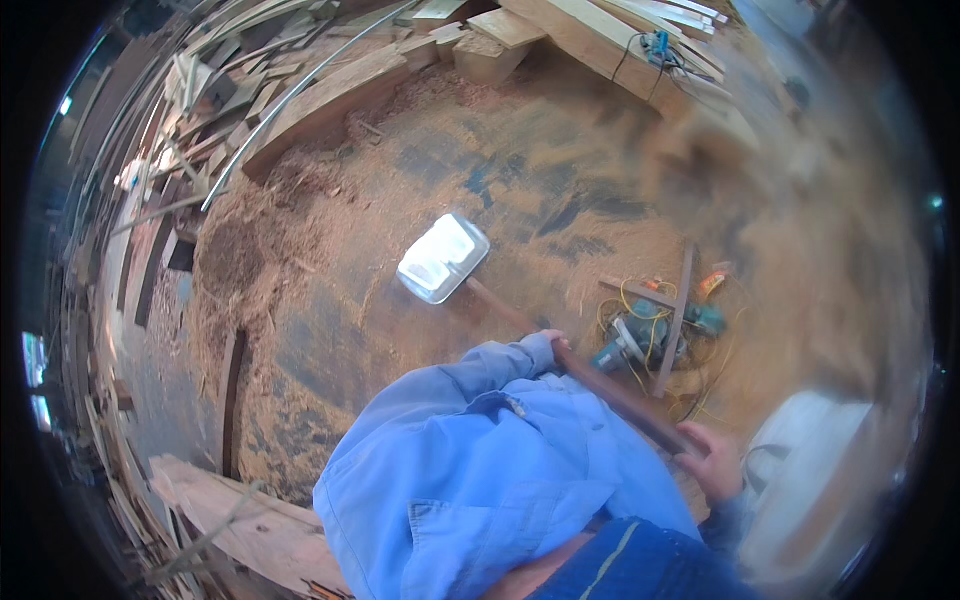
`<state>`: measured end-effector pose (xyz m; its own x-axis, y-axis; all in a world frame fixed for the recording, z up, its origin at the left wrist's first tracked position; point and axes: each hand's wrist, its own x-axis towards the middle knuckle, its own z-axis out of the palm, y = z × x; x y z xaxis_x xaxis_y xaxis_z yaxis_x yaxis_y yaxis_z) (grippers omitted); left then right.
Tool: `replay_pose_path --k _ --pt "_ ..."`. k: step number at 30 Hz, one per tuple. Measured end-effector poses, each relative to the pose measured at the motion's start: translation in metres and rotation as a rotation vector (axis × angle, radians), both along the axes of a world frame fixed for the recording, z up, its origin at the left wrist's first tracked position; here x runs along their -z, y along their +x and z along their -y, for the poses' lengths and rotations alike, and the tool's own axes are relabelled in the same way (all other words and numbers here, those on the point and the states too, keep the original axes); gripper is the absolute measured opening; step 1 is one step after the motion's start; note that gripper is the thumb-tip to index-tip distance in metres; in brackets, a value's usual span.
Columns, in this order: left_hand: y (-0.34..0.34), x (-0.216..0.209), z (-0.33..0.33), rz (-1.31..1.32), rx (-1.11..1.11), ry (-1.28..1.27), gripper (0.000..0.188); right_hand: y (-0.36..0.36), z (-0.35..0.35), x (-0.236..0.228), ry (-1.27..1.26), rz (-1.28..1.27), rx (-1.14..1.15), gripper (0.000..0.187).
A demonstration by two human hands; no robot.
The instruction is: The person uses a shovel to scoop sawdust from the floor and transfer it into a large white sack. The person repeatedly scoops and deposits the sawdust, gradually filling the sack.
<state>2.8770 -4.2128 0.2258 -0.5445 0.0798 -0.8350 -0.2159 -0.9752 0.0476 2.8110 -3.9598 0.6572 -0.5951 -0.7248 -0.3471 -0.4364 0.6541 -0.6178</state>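
Observation:
I hold a shovel with a shiny metal blade [443,258] and a long reddish-brown wooden handle [520,320]. My left hand [553,345], coming out of a blue sleeve, grips the handle about midway. My right hand [712,462] grips the handle near its upper end, by my hip. The blade is turned face up just above the sawdust-covered floor [420,140]. Airborne dust [760,180] blurs the right side of the view.
A heap of sawdust [240,250] lies left of the blade. Planks and timber offcuts [330,95] are piled at the back and along the left. Power tools with yellow cords [650,325] lie right of the handle. A white sack [810,470] stands at my right.

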Motion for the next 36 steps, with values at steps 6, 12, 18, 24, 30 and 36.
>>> replay_pose_path --k 6,12,18,24,30,36 --pt "-0.094 0.034 0.068 -0.085 0.354 0.052 0.018 -0.021 0.065 0.016 0.026 0.141 0.339 0.046" --pt "-0.211 0.048 0.173 0.064 0.610 -0.078 0.017 -0.100 0.169 0.031 0.017 0.138 0.406 0.049" --pt "-0.308 -0.009 0.250 -0.027 0.251 -0.084 0.017 -0.217 0.254 0.042 -0.054 0.252 0.364 0.050" --pt "-0.401 -0.017 0.337 -0.010 0.252 -0.033 0.018 -0.335 0.327 0.053 -0.042 0.231 0.295 0.051" --pt "-0.474 -0.005 0.428 0.072 -0.125 0.020 0.016 -0.438 0.428 0.073 0.152 0.174 0.193 0.051" --pt "-0.511 0.040 0.551 0.047 -0.017 0.057 0.011 -0.508 0.506 0.049 0.417 0.372 0.479 0.054"
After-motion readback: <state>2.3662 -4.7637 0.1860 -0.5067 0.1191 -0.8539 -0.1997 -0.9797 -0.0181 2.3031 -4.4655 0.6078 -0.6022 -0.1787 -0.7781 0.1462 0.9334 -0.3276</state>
